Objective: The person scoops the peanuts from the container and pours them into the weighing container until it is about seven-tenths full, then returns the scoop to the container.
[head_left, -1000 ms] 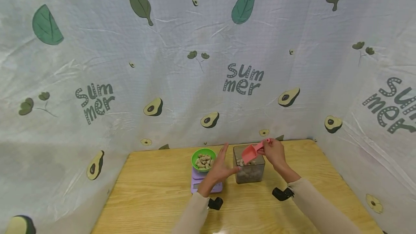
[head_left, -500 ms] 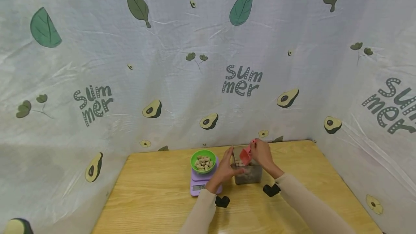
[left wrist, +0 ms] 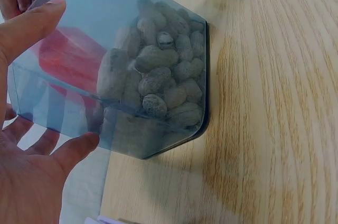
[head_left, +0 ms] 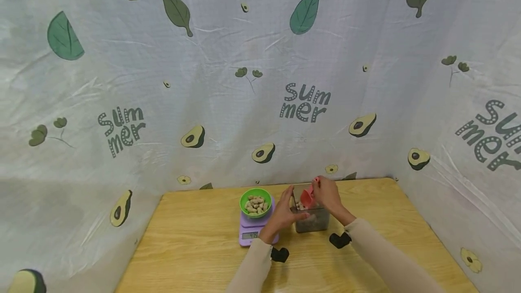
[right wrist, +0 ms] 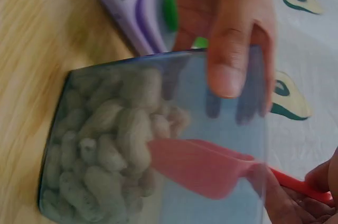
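Left hand [head_left: 282, 215] grips box [head_left: 312, 226], spread round one corner; right hand [head_left: 328, 193] pinches scoop [head_left: 307, 199], tip against peanuts [right wrist: 100, 184]. Overfilling or tilting could shed some onto tabletop [head_left: 195, 238].

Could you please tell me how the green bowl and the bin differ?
The green bowl is round, while the bin is boxy and transparent. The bowl sits on the purple scale; the bin stands on the table. A red scoop is in the bin, not the bowl. Both hold peanuts.
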A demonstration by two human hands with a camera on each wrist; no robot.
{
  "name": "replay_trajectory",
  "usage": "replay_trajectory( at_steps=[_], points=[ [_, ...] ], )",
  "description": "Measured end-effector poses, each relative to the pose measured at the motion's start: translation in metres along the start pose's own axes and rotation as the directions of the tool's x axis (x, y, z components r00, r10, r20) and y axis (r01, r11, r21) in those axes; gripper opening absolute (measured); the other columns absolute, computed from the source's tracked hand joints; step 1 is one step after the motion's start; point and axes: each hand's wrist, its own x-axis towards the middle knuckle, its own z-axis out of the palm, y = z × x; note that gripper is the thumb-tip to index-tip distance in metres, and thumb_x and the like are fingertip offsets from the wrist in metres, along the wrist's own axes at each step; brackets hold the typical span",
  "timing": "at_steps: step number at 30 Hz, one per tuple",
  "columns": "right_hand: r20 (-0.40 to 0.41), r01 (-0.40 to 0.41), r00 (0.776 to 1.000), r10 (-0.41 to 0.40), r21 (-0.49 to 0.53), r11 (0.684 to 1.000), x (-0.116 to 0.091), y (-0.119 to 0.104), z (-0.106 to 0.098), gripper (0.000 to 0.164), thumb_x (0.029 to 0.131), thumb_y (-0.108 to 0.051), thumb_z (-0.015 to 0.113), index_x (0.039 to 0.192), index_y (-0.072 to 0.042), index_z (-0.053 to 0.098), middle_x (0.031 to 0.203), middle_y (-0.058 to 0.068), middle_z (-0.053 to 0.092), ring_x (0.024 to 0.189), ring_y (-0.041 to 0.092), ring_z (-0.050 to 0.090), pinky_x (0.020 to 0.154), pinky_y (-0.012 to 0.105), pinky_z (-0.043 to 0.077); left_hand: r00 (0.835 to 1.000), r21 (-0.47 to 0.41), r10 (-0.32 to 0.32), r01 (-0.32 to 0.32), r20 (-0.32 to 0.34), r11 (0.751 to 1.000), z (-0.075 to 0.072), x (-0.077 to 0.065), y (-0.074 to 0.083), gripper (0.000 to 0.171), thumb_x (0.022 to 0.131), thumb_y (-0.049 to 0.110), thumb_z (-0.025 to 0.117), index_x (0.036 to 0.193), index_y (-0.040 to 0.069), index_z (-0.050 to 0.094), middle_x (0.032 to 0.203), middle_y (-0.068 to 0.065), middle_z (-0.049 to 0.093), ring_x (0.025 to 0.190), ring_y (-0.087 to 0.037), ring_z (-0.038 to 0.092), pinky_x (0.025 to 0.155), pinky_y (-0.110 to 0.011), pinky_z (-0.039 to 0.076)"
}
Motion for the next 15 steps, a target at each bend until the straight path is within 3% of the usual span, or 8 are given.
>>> replay_trajectory(
  at_steps=[6,11,15],
  points=[
    [0.041,-0.122,0.992,0.119,0.085,0.989,0.0007,-0.0015,0.0005,0.026,0.1,-0.013,0.05,0.087,0.003,0.065,0.067,0.011,0.066,0.053,0.015,0.062,0.047,0.025,0.046,1.0,-0.004,-0.006,0.006,-0.023,1.0,-0.0014,-0.0023,-0.0013,0.106,0.078,0.039,0.082,0.159,0.017,0.018,0.163,-0.012,0.022,0.145,-0.037,0.034,0.11,-0.057,0.038],
    [0.021,-0.002,1.0,0.002,0.008,1.0,-0.0021,-0.0024,0.004,0.025,0.101,-0.013,0.049,0.082,0.0,0.061,0.065,0.01,0.061,0.053,0.014,0.054,0.048,0.027,0.039,1.0,0.0,-0.007,0.007,-0.01,1.0,0.0003,-0.0015,-0.0009,0.105,0.079,0.039,0.082,0.159,0.017,0.016,0.163,-0.012,0.021,0.144,-0.037,0.035,0.11,-0.055,0.04],
    [0.081,0.035,0.996,-0.033,-0.015,0.999,0.0002,-0.0048,0.001,0.026,0.101,-0.013,0.05,0.079,-0.002,0.059,0.064,0.009,0.058,0.052,0.015,0.053,0.048,0.027,0.038,1.0,-0.027,0.002,-0.002,-0.001,1.0,0.0019,-0.0006,-0.0014,0.106,0.08,0.038,0.081,0.159,0.016,0.015,0.164,-0.012,0.019,0.144,-0.035,0.035,0.105,-0.049,0.046]
  ],
)
